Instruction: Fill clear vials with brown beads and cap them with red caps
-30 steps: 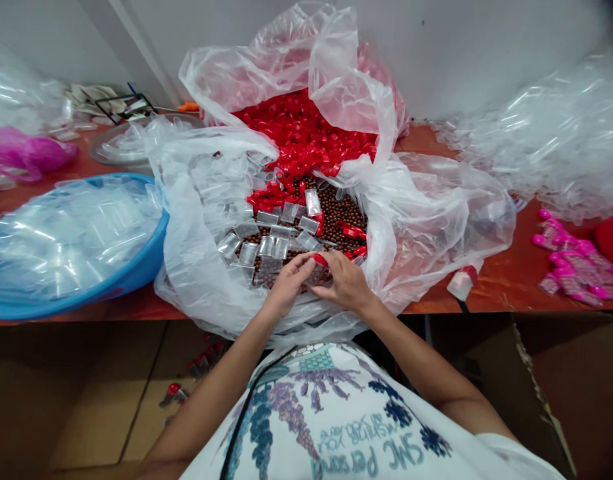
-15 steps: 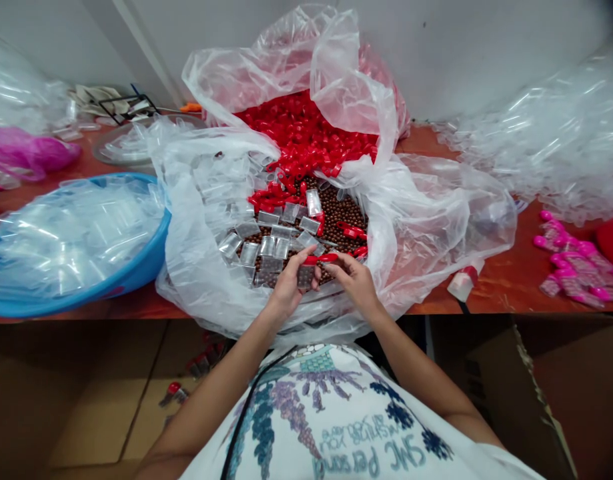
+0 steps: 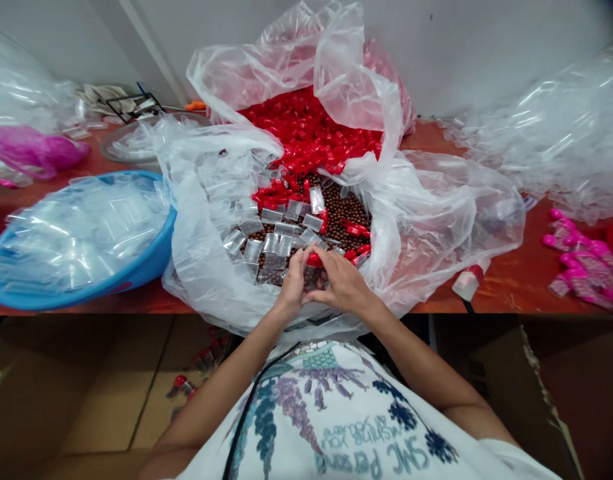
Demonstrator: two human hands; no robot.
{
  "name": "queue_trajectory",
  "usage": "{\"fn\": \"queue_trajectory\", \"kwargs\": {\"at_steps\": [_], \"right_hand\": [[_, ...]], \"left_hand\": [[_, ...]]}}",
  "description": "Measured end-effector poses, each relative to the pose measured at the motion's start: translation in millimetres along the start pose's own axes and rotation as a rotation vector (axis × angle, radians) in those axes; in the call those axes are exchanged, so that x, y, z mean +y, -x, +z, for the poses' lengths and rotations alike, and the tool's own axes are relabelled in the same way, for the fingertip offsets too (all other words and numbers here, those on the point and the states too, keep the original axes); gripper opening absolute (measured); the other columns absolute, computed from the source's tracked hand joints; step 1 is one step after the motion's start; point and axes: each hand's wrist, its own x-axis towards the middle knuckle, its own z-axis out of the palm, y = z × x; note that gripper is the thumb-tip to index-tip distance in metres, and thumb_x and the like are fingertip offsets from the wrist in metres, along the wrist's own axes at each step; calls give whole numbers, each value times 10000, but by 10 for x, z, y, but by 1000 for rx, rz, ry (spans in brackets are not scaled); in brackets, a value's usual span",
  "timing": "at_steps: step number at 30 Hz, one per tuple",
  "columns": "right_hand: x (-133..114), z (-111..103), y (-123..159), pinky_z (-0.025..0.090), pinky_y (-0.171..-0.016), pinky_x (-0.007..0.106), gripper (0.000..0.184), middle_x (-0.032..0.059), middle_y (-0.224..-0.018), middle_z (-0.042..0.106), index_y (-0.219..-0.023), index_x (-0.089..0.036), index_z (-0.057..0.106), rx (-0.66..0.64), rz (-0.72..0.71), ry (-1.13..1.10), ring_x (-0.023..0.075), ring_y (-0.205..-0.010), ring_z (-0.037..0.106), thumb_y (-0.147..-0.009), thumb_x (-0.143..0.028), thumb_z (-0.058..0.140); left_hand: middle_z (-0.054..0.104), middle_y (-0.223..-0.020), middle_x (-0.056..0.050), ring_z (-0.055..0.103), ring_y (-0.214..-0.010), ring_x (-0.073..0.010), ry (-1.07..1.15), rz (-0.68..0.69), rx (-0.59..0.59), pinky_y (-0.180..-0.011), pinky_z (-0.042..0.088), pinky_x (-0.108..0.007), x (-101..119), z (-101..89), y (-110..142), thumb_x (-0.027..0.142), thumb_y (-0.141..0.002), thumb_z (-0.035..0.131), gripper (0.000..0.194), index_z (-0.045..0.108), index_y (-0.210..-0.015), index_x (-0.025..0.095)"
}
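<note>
Close together over the open plastic bag, both my hands are closed around one small clear container with a red cap. My left hand grips it from the left, the fingertips by the cap. From the right, my right hand presses on it, forefinger at the cap and thumb lower down. The fingers hide most of the container's body. Just beyond lie several clear containers, loose red caps and many small brown balls.
A second bag full of red caps stands behind. At the left is a blue basin heaped with clear plastic pieces. Pink-capped containers lie at the right, near a red-and-white object. Under the table edge is a cardboard box.
My right hand has moved in from beside the container and closed over it. The red cap now sits upright on top, between both hands. The view has shifted slightly.
</note>
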Motion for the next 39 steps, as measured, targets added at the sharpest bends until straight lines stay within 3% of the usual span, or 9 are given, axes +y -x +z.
{"fn": "queue_trajectory", "kwargs": {"at_steps": [3,8,16,21,27,32,35,37,39], "right_hand": [[45,13,0,453,-887,475,921,190,-1180,546,-1415,-109,227,-21,-26,38,327,-1062,529,-728,-512,689],[109,9,-26,457,-847,458,828,198,-1115,584,-1367,-81,289,-37,-87,108,318,-1005,551,-754,-483,674],[126,39,-62,472,-826,433,674,186,-1007,621,-1250,-74,429,-76,-117,125,295,-940,588,-775,-505,637],[140,49,-59,471,-881,400,768,167,-1141,595,-1342,-116,328,-13,-128,-12,273,-1047,577,-743,-431,691],[103,45,-42,466,-888,458,725,185,-1170,561,-1304,-123,369,0,-106,31,312,-1108,526,-737,-454,676],[-27,133,53,483,-863,420,606,188,-1077,583,-1197,-72,450,50,-105,153,306,-1019,551,-743,-430,629],[-71,175,93,503,-792,414,556,166,-977,601,-1135,-85,481,61,-123,187,296,-924,577,-735,-450,609],[-68,182,100,505,-781,414,563,160,-959,602,-1128,-88,486,79,-126,177,292,-902,581,-727,-463,610],[-49,177,100,501,-802,410,586,164,-984,601,-1152,-78,479,89,-114,153,290,-927,575,-738,-472,607]], "left_hand": [[614,-651,-8,496,-462,-111,-24,-39,8,-418,349,-216,18,12,-1,697,-826,343,711,481,-1341,226],[645,-753,-24,509,-520,-102,-8,-23,59,-457,382,-212,-3,35,-30,586,-801,527,587,580,-1231,189],[626,-749,4,504,-534,-84,2,23,80,-490,409,-202,-80,-27,-52,477,-813,532,485,611,-1199,193],[569,-567,22,510,-471,-102,91,-45,121,-458,417,-210,11,4,-38,499,-805,536,542,585,-1226,161],[646,-697,-20,590,-577,-132,60,-35,127,-550,479,-240,36,-25,-33,571,-822,489,571,586,-1221,174],[628,-739,-13,473,-473,-80,-69,30,92,-445,385,-205,-60,-45,79,530,-811,544,506,616,-1173,184],[635,-751,-20,442,-439,-80,-150,44,90,-419,359,-217,-107,-47,143,513,-839,495,489,607,-1199,201],[670,-859,-48,524,-518,-115,-240,86,90,-489,426,-245,-112,-62,154,513,-861,446,502,595,-1219,195],[664,-1066,-81,625,-788,-177,-379,176,91,-704,496,-287,-78,-95,132,499,-879,413,500,598,-1208,172]]}}
